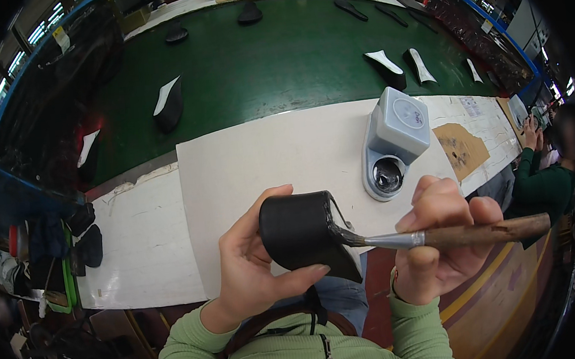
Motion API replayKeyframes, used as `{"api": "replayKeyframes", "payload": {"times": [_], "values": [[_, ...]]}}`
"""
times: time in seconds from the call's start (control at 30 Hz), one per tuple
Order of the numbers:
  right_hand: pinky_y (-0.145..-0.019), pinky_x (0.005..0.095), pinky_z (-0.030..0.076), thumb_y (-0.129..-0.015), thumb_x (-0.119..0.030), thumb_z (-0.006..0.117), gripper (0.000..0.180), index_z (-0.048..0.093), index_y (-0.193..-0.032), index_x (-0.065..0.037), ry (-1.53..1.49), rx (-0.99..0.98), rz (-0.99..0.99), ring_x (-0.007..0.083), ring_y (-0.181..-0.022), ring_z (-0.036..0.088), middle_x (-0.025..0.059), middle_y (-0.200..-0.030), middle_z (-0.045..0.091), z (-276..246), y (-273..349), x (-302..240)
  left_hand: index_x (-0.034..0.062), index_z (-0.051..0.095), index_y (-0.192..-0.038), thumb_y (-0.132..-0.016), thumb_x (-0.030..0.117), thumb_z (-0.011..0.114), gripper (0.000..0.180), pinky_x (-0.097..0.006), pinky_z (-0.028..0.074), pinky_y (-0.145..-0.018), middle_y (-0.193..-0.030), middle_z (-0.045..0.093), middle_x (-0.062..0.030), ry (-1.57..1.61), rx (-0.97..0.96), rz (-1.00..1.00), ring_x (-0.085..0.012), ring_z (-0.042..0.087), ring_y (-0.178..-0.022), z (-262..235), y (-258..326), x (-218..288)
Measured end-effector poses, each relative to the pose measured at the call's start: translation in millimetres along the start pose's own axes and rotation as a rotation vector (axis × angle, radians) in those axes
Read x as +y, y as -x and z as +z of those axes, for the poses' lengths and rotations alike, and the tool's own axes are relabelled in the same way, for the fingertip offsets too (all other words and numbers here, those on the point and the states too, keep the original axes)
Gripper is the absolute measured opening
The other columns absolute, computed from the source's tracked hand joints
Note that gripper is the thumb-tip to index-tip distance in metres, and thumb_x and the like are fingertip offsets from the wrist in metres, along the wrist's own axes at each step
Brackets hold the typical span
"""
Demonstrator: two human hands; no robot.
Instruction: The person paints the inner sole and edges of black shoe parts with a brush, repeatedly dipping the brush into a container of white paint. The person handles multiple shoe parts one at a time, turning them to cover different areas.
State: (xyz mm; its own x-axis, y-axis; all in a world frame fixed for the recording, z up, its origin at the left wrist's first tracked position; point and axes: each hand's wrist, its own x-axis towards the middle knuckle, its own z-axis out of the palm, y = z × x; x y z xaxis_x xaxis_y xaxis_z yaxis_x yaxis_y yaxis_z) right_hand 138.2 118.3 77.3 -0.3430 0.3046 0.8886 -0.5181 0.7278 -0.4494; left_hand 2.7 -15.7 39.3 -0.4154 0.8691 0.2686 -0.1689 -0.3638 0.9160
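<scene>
My left hand (246, 267) is wrapped round a black wedge shoe sole (297, 227), thumb below and fingers behind it. It is held above the near edge of the table, with its rim turned to the right. My right hand (439, 259) grips a brush (484, 233) with a brown wooden handle and a metal ferrule. The dark bristles touch the sole's right rim. Beyond my right hand stands a grey-blue plastic dispenser (401, 126) with a round cup (388, 173) of dark liquid at its foot.
Across the white table (137, 245) runs a green conveyor belt (258, 60) carrying several soles, some with white tops (168, 104). A pale sheet (245, 159) and a stained brown cardboard piece (461, 151) lie on the table. Black pieces (90, 245) sit at left. Another person (544, 176) works at right.
</scene>
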Motion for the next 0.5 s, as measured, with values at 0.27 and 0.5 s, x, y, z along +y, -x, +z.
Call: {"api": "replayKeyframes", "payload": {"times": [0.27, 0.5], "values": [[-0.058, 0.0312, 0.034, -0.069, 0.0, 0.071, 0.067, 0.033, -0.124, -0.007, 0.031, -0.042, -0.034, 0.0155, -0.058, 0.048, 0.0131, -0.077, 0.061, -1.7, -2.7, 0.0, -0.0068, 0.035, -0.128, -0.063, -0.005, 0.076, 0.076, -0.03, 0.043, -0.092, -0.115, 0.054, -0.0107, 0.163, 0.004, -0.13, -0.0158, 0.053, -0.105, 0.2, -0.7, -0.3], [-0.059, 0.0314, 0.033, -0.078, -0.034, 0.07, 0.066, 0.034, -0.127, -0.01, 0.152, -0.031, 0.006, 0.0146, -0.061, 0.043, 0.0063, -0.067, 0.055, 0.9, 0.6, -2.0, -0.0051, 0.04, -0.125, -0.065, -0.001, 0.075, 0.069, -0.029, 0.042, -0.091, -0.112, 0.054, -0.0082, 0.242, 0.009, -0.208, -0.0144, 0.053, -0.104, 2.6, -2.1, 0.1]]}}
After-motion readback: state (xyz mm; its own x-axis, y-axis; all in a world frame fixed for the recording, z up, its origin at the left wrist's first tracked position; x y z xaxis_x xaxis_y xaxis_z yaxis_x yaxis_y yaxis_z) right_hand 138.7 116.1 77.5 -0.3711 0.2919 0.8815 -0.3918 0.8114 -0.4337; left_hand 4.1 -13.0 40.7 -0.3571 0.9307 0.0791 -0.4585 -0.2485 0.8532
